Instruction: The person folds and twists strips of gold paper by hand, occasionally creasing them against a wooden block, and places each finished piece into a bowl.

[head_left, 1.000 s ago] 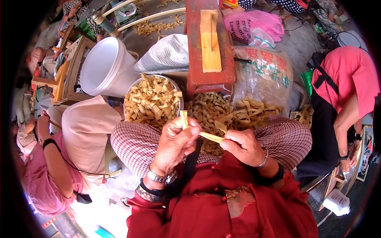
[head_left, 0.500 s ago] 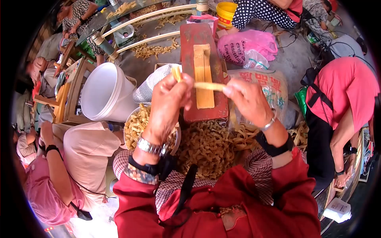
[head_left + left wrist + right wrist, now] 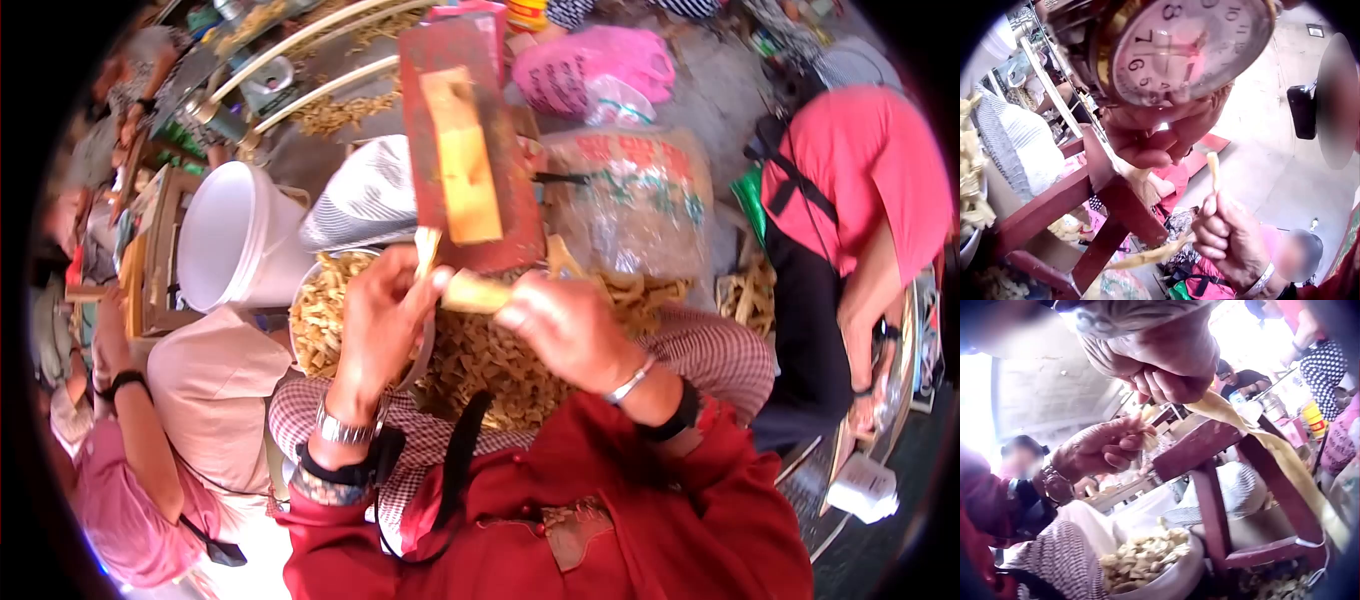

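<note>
In the head view my left hand [image 3: 378, 315] pinches a pale-yellow flat strip [image 3: 474, 294], one end of it standing up above the thumb. Facing it, my right hand [image 3: 575, 335] grips the same strip, whose blurred, broader part spans between the hands. From the right wrist view, a long tail of the strip [image 3: 1272, 450] hangs from the right hand past a red bench [image 3: 1200, 447]. Both hands are over a heap of short yellow pieces [image 3: 490, 370]. A round basin [image 3: 1188, 569] full of similar pieces stands beside the left forearm.
A wooden block [image 3: 465, 170] lies on the red bench ahead. To the left are a white bucket [image 3: 215, 240] and a seated person's knee [image 3: 205, 370]. A plastic sack [image 3: 625, 200] and a pink bag [image 3: 600, 70] lie ahead right; another person [image 3: 850, 180] sits at the right.
Both hands rose toward the bench, then came back lower and left, with the strip between them throughout. The head view also shifted. A broader part of the strip now shows between the hands.
</note>
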A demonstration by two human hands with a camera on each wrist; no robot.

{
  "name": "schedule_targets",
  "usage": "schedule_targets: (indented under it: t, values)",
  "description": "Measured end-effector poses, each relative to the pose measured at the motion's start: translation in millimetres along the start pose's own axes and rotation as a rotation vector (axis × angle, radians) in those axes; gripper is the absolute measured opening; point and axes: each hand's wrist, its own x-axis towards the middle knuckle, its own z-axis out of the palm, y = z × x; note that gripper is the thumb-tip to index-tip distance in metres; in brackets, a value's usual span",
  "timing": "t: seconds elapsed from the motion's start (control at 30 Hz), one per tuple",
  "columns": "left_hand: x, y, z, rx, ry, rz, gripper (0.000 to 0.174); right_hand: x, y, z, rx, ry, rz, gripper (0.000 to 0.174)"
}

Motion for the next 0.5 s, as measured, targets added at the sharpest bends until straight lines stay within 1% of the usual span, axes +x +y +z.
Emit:
schedule_targets:
  t: [0.03,0.1,0.13,0.17,0.2,0.23,0.3,0.37,0.43,0.47,0.5]
  values:
    - [-11,-14,4,-0.007,0.019,-0.048,0.022,-7,-11,7,0.029,-0.01,-0.09,0.017]
    - [-24,-58,11,-0.138,-0.011,0.007,0.027,-22,-20,30,0.086,0.024,-0.225,0.018]
    - [-25,-71,11,-0.113,-0.08,-0.021,0.03,-28,-27,38,0.122,-0.011,-0.227,0.02]
    - [-36,-79,14,-0.05,-0.103,-0.062,0.027,-33,-33,47,0.16,-0.048,-0.233,0.022]
    - [-46,-76,18,-0.235,-0.162,-0.146,0.03,-35,-39,56,0.176,0.005,-0.314,0.026]
    - [-49,-66,23,-0.358,-0.229,-0.312,0.033,-40,-43,71,0.202,0.051,-0.307,0.024]
    - [-56,-46,33,-0.578,-0.303,-0.677,0.04,-51,-47,78,0.362,-0.103,-0.334,0.023]
    - [-52,-55,34,-0.757,-0.32,-0.706,0.039,-67,-51,91,0.423,-0.18,-0.344,0.02]
    - [-43,-59,25,-0.867,-0.354,-0.566,0.039,-72,-59,81,0.449,-0.249,-0.292,0.021]
    - [-42,-57,19,-0.855,-0.38,-0.468,0.034,-73,-61,77,0.448,-0.203,-0.253,0.02]
    - [-45,-49,16,-0.812,-0.329,-0.42,0.021,-73,-61,73,0.446,-0.158,-0.215,0.02]
